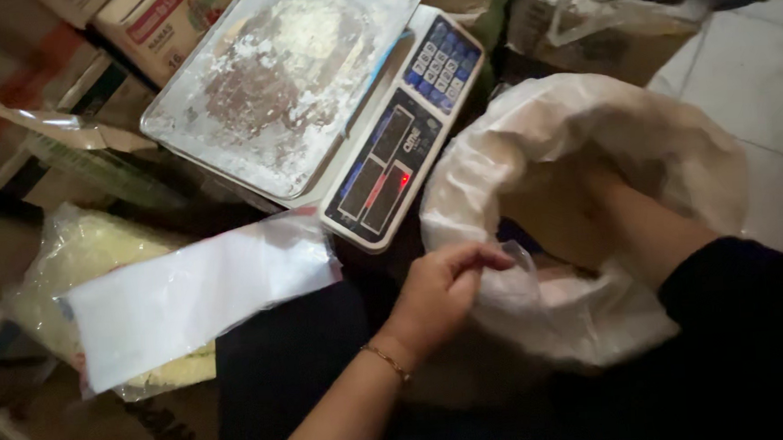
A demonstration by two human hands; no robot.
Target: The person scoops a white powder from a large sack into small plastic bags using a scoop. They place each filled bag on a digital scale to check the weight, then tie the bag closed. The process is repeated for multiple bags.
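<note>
Left hand point(440, 289) fingers pinching white sack point(673, 143) rim, right hand point(586, 192) inside, grip seemingly hidden, scale point(397, 148) nearby

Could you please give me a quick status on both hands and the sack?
Left hand pinching the white sack's rim. Right hand reaching down inside the sack, fingers hidden. Dusty scale close alongside.

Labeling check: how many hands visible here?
2. Left hand grips the white sack's rim; right hand reaches inside the sack, fingers partly hidden.

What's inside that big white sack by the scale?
The person's right hand reaches down into the big white sack. The left hand pinches its rim. The contents stay hidden in shadow.
</note>
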